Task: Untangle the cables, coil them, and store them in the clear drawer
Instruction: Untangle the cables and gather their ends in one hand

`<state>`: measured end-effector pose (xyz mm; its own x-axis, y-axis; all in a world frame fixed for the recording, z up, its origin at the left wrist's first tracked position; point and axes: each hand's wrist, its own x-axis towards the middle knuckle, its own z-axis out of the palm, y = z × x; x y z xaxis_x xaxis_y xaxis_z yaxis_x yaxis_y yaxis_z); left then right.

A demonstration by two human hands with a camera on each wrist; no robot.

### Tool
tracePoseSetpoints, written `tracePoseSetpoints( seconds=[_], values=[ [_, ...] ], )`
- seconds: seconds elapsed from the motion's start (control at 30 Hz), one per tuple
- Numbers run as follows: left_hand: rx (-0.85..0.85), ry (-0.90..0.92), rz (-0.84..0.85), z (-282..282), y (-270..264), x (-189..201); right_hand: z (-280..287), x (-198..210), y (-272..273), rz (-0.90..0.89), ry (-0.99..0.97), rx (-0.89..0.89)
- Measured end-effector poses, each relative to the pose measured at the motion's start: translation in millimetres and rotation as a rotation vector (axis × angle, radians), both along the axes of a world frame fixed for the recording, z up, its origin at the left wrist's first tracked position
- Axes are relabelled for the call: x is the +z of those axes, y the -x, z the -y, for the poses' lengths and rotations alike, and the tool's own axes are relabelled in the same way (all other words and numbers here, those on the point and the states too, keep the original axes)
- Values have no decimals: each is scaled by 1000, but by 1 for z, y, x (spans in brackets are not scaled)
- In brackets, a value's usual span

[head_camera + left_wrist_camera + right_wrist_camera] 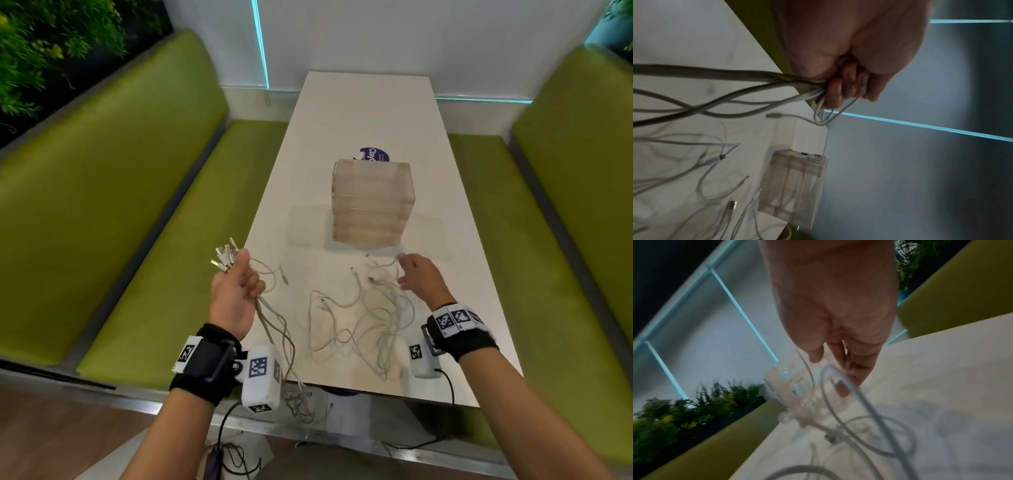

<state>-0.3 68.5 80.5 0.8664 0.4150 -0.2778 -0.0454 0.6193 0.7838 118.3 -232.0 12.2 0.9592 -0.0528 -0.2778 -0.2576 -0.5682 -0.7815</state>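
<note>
A: Where does the head view look from?
B: From above, forward and down along the long white rectangular counter [373, 113], taking in both forearms.
A: And the wrist views?
B: Each sits tight behind its hand, tilted hard. The left looks past the left hand [851, 53], the right past the right hand [834, 305].
A: What do they share?
B: All three catch the clear plastic stacked drawer box [371, 202] [795, 186] [795, 395] and the loose white cables [359, 318] [694, 170] [869, 426].
</note>
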Motion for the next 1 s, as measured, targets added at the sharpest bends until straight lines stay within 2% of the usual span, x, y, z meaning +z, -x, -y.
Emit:
tracePoseSetpoints(
  seconds=[0.07, 0.13, 0.2, 0.27, 0.33, 0.43, 0.5, 0.57, 0.63, 0.73, 0.87, 1.0],
  values=[
    [-76, -20, 3, 7, 0, 1, -10, 8, 4, 57, 144, 7],
    [-160, -40, -3, 16, 0, 3, -26, 28, 18, 226, 203, 81],
    [-248, -46, -12, 23, 2, 5, -45, 50, 38, 349, 127, 315],
    [-331, -69, -20, 30, 4, 7, -66, 67, 60, 302, 20, 609],
    [-395, -122, -32, 36, 6, 11, -84, 78, 80, 207, -80, 766],
    [-437, -200, -34, 36, 10, 14, -94, 84, 95, 90, -219, 732],
    [-423, -225, -9, 33, 11, 12, -91, 90, 98, 94, -258, 651],
    [-355, -218, -7, 27, 10, 8, -82, 95, 102, 117, -299, 609],
    [-271, -204, -35, 18, 8, 3, -71, 98, 108, 75, -320, 655],
    [-207, -157, -66, 8, 6, 0, -59, 93, 121, -57, -286, 765],
    [-233, -145, -51, 8, 5, 2, -56, 70, 137, -188, -222, 825],
    [-255, -134, -22, 13, 4, 3, -59, 45, 147, -203, -148, 850]
  ],
)
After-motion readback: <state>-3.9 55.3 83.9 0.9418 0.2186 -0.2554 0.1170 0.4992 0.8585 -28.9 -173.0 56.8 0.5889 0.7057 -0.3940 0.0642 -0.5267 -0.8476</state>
